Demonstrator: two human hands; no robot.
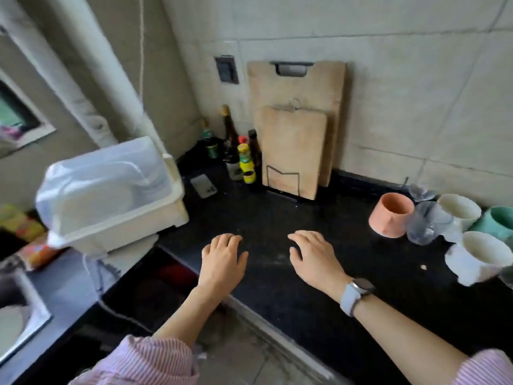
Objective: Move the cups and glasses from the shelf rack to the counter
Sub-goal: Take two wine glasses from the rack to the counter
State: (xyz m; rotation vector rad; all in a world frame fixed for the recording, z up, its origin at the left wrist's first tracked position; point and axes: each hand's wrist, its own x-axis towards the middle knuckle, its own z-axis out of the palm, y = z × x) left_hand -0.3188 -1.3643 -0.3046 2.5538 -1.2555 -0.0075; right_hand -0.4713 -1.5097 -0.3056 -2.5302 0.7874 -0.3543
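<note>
My left hand [223,258] and my right hand [315,257] rest palm down on the black counter [277,218], fingers spread, holding nothing. A cluster of cups stands on the counter at the right edge: an orange cup [390,215], a clear glass [426,222], a cream cup [459,211], a green cup [499,220] and a white cup [478,255] nearest me. Another clear glass [420,191] stands behind them by the wall. No shelf rack is in view.
A cream dish box with a clear lid [111,193] stands left of my hands. Two wooden cutting boards [294,140] lean on the tiled wall, with sauce bottles [241,159] and a phone [204,186] beside them. A sink [16,309] is far left.
</note>
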